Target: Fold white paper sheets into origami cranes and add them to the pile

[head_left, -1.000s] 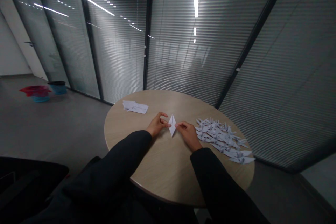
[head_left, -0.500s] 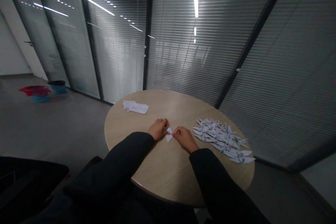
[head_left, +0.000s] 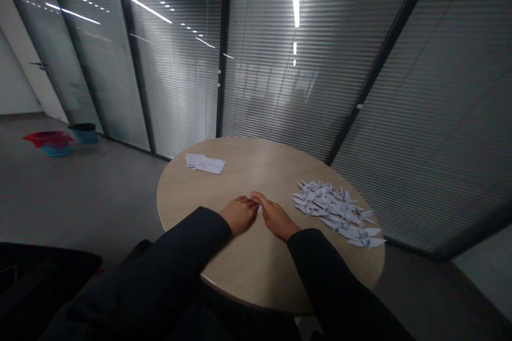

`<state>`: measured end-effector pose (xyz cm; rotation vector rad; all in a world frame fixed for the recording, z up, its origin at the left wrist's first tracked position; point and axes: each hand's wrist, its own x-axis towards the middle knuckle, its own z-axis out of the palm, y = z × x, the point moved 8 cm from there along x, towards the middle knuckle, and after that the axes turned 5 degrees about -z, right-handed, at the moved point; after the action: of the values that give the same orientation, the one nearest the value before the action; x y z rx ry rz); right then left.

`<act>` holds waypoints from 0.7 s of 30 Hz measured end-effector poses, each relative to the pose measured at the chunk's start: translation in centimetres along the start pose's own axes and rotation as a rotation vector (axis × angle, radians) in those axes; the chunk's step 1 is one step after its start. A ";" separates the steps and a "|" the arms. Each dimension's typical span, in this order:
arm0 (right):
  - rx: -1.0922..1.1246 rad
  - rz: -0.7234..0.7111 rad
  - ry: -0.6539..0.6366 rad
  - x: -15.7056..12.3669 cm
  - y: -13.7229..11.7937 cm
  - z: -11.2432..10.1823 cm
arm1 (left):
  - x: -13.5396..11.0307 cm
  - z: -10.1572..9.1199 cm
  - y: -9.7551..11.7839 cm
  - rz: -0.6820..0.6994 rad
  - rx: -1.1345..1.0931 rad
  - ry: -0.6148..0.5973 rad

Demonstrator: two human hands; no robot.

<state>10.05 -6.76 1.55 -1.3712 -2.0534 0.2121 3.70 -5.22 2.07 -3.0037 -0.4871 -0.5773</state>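
Near the middle of the round table, my left hand (head_left: 241,215) has its fingers bent down over a small folded white paper (head_left: 260,208). My right hand (head_left: 275,216) meets it from the right, its fingers reaching across the top and touching the left fingertips. Only a sliver of the paper shows between the two hands; the rest is covered. Right of my hands lies a pile of folded white paper cranes (head_left: 334,208). At the far left of the table are a few loose white paper slips (head_left: 211,164), overlapping each other.
The round wooden table (head_left: 256,272) stands close to a glass partition with blinds (head_left: 276,90). On the floor at left are a blue bin with a red liner (head_left: 54,144) and a blue bin with a dark liner (head_left: 85,134). Something black (head_left: 44,277) sits at lower left.
Both hands have drawn together over the folded paper, covering most of it. My right fingers now stretch across towards my left fingertips. The view has shifted slightly.
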 end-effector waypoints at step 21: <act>-0.282 -0.047 -0.083 -0.4 1.1 1.1 | -2.3 0.3 0.8 -0.056 0.080 -0.053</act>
<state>10.34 -6.34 0.01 -1.4989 -2.2473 -0.0447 2.02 -6.60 0.94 -2.9445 -0.5851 -0.4715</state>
